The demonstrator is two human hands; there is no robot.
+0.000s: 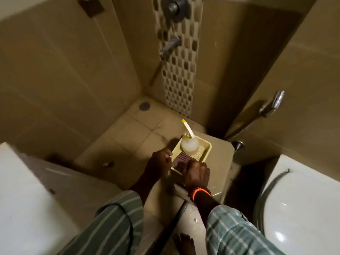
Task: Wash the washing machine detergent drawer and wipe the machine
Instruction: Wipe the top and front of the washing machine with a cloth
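Observation:
A pale yellow plastic tray [206, 144] sits on a beige stool-like surface [219, 173] in the shower corner. In it stand a translucent spray bottle [190, 144] with a white and yellow nozzle and a folded checked cloth [181, 160]. My left hand [160, 161] grips the tray's left rim with curled fingers. My right hand [196, 174], with an orange and black band at the wrist, lies over the near end of the tray, its fingers curled on the cloth. The detergent drawer is not in view.
A white appliance top [27, 190] fills the lower left. A white toilet [301, 208] stands at the right, with a hand sprayer [272, 105] on the wall above. Taps [170, 46] hang on the mosaic strip. A floor drain [144, 105] lies in the corner.

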